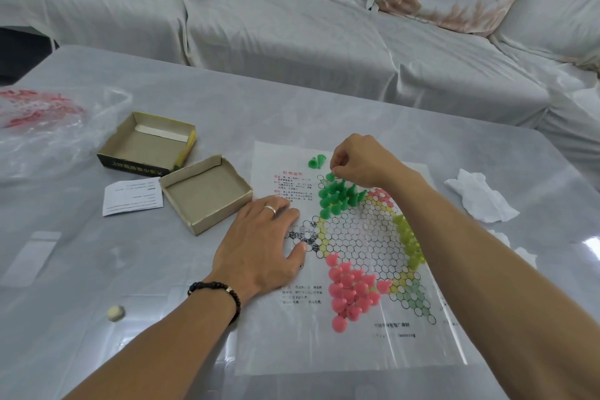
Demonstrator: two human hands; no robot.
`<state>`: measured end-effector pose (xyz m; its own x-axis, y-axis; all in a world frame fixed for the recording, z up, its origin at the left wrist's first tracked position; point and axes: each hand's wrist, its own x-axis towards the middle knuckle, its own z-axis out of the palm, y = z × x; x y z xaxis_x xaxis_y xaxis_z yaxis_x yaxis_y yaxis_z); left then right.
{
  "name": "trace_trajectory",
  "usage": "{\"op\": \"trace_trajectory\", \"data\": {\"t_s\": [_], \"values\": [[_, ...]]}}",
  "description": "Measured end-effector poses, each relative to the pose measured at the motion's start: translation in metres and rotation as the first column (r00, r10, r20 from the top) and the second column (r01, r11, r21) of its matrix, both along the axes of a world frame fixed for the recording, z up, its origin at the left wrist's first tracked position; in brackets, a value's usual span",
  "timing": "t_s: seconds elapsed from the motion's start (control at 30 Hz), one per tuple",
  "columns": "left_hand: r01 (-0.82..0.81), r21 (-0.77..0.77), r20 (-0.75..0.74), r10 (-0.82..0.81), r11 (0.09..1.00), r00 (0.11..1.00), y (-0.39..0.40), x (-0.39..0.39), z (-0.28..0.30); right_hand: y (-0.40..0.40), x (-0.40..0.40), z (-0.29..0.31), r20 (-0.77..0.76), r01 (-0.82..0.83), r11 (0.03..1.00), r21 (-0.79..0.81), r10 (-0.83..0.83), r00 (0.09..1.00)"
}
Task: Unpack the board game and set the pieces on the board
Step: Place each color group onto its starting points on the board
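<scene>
A paper board (354, 237) printed with a star of circles lies flat on the table. Several green pieces (337, 196) stand in its upper point, several pink pieces (350, 289) in the lower left point, and yellow-green pieces (409, 242) along the right. My right hand (360, 161) pinches one green piece (330, 176) at the tip of the green point. Two loose green pieces (316, 162) sit just beyond the star. My left hand (263, 243) lies flat, pressing the board's left edge.
The open box tray (207, 193) and its lid (149, 143) stand left of the board, with a paper slip (131, 198) beside them. A plastic bag (42, 127) lies far left, a crumpled tissue (480, 196) right, a small white lump (116, 313) near left. A covered sofa stands behind.
</scene>
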<state>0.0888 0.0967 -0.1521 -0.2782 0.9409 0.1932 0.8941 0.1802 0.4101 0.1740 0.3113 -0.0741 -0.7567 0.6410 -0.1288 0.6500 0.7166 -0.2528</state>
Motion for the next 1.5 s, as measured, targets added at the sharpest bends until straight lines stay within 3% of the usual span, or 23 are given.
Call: {"op": "trace_trajectory", "data": {"t_s": [0.4, 0.7, 0.93, 1.1, 1.3, 1.5], "values": [[0.001, -0.003, 0.005, -0.001, 1.0, 1.0, 0.0, 0.0, 0.0, 0.002, -0.004, -0.005, 0.069, 0.037, 0.999, -0.026, -0.035, 0.997], [0.003, -0.007, 0.012, -0.002, 1.0, 1.0, 0.0, 0.0, 0.001, 0.003, -0.025, -0.005, -0.074, 0.092, 0.996, 0.017, -0.09, 0.993], [0.0, 0.013, 0.016, 0.0, 1.0, 1.0, 0.0, -0.001, -0.002, 0.001, -0.056, -0.021, 0.03, 0.2, 0.976, 0.084, -0.203, 0.979], [0.008, 0.011, 0.013, -0.008, 1.0, 1.0, 0.0, -0.001, -0.002, -0.003, -0.049, -0.018, 0.025, 0.091, 0.996, -0.007, -0.091, 0.996], [0.01, 0.007, -0.003, -0.01, 1.0, 1.0, 0.001, -0.001, -0.001, -0.006, -0.027, 0.002, -0.177, 0.06, 0.997, -0.042, -0.067, 0.982], [0.013, -0.008, 0.001, -0.013, 1.0, 1.0, 0.0, -0.001, 0.001, -0.008, -0.019, 0.014, -0.175, -0.004, 1.0, -0.025, -0.001, 0.985]]}}
